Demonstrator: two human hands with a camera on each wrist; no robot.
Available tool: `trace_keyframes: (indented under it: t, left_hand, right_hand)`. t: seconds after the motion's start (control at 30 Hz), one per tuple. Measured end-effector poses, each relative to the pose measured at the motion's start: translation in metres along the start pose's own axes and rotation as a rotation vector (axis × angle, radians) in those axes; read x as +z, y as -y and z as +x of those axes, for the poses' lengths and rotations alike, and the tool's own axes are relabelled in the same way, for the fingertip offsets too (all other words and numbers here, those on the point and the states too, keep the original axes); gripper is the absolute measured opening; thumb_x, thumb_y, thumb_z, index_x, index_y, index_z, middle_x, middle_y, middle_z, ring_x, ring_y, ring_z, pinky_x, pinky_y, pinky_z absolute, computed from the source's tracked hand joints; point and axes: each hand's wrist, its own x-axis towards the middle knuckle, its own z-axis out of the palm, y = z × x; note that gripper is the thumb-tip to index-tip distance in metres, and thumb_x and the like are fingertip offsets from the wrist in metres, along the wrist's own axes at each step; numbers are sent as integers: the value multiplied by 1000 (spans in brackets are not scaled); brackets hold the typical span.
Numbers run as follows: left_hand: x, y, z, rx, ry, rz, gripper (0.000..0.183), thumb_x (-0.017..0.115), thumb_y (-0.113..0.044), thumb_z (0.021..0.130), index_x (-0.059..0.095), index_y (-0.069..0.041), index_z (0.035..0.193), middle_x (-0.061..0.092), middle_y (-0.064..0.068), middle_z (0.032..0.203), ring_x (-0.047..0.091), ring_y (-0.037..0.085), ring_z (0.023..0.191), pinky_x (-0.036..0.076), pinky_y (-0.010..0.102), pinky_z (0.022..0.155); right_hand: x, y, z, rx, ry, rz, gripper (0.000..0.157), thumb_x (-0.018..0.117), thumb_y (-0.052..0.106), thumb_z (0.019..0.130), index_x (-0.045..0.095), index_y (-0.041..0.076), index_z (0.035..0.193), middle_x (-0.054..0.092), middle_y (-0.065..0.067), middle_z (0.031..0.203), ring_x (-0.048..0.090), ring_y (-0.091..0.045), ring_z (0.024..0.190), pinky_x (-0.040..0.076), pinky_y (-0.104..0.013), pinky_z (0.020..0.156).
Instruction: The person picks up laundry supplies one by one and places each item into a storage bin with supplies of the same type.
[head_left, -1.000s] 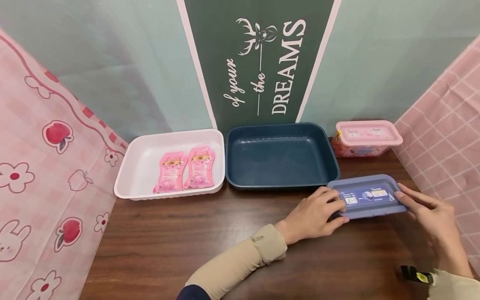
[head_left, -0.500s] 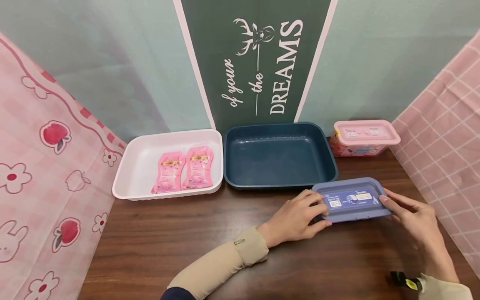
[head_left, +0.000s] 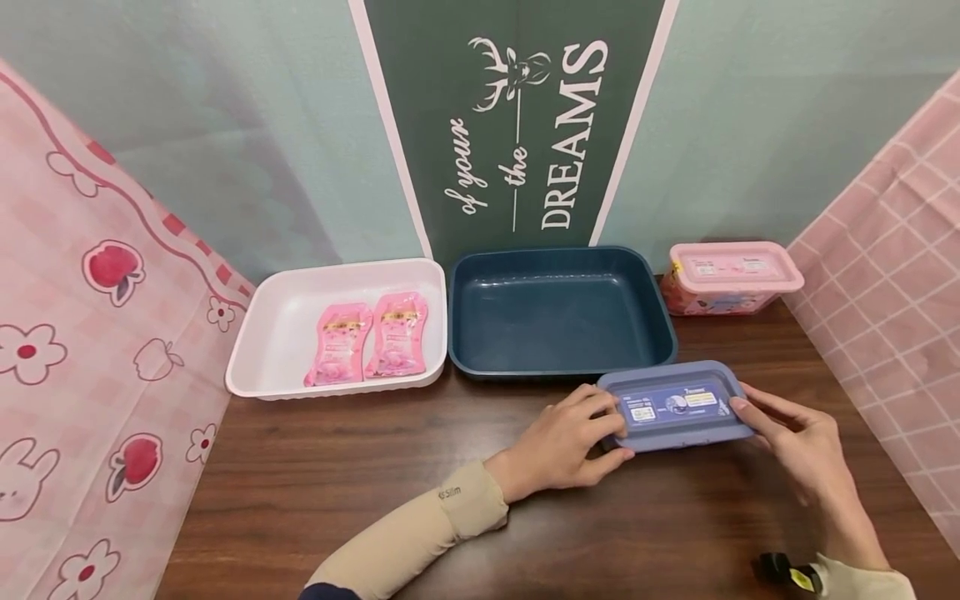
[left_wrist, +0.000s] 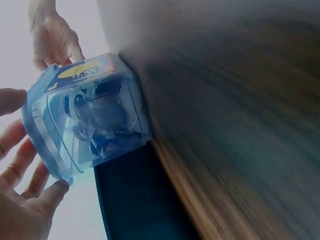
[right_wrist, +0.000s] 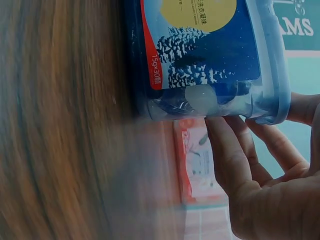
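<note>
A clear plastic tub of laundry capsules [head_left: 675,408] with a blue-grey lid is held between both hands, in front of the dark blue tray [head_left: 555,325]. My left hand [head_left: 566,437] grips its left end, fingers and thumb at the lid's rim. At the right end, my right hand [head_left: 798,442] holds it with the thumb on the lid's edge and the fingers against the end wall. Dark capsules show through the tub [left_wrist: 100,115] in the left wrist view. Its snowy-tree label [right_wrist: 210,55] faces the right wrist camera, and its base is close to the table.
Left of the dark tray stands a white tray [head_left: 281,333] with two pink pouches [head_left: 341,342] lying in it. A pink lidded tub [head_left: 735,279] is at the back right. Fabric-covered walls close in the wooden table [head_left: 480,483] at the back and sides.
Both hands have moved left together with the laundry capsule tub, which has also come slightly nearer the front. The trays, pouches and pink tub have stayed put.
</note>
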Motion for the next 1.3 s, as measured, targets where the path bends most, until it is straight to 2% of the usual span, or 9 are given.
trace_keyframes:
  t: [0.17, 0.4, 0.6, 0.87, 1.1, 1.3]
  left_hand:
    - [-8, 4, -12, -4, -17, -1, 19, 74, -35, 100, 67, -18, 96, 67, 0, 118, 59, 18, 118, 50, 24, 110]
    - [-17, 11, -27, -27, -43, -16, 20, 76, -38, 97, 69, -19, 98, 68, -1, 119, 58, 15, 121, 52, 19, 106]
    - [-27, 17, -38, -18, -69, -16, 21, 78, -38, 96, 69, -19, 97, 68, -2, 117, 59, 14, 120, 52, 17, 106]
    - [-31, 20, -48, -6, -123, -32, 11, 70, -27, 103, 70, -19, 95, 69, -3, 112, 62, 13, 119, 51, 17, 108]
    - [-34, 23, -58, -1, -186, -25, 8, 73, -20, 100, 70, -16, 94, 69, -2, 106, 65, 15, 117, 52, 21, 110]
    - [-38, 24, -65, -27, -208, -47, 7, 74, -18, 99, 70, -16, 93, 69, -3, 105, 66, 15, 118, 53, 21, 109]
  right_hand:
    - [13, -3, -4, -24, 10, -22, 31, 78, 6, 97, 83, 25, 121, 78, 23, 99, 73, 3, 77, 62, -18, 62]
    - [28, -5, -5, -36, 17, -152, 28, 79, 9, 97, 84, 32, 113, 75, 20, 90, 68, 6, 76, 59, -16, 59]
    - [40, -4, -7, -27, 76, -130, 26, 79, 7, 97, 82, 28, 112, 76, 16, 90, 71, 5, 78, 61, -19, 62]
    - [48, -6, -12, 15, 117, -173, 25, 78, 10, 98, 80, 28, 115, 75, 15, 92, 72, 2, 81, 64, -23, 65]
    - [64, -7, -18, -38, 127, -106, 26, 78, 3, 97, 80, 21, 115, 75, 12, 91, 72, 2, 80, 63, -20, 64]
    - [75, -7, -18, -64, 131, -90, 24, 78, 1, 95, 80, 18, 112, 75, 8, 88, 71, 1, 75, 61, -20, 60]
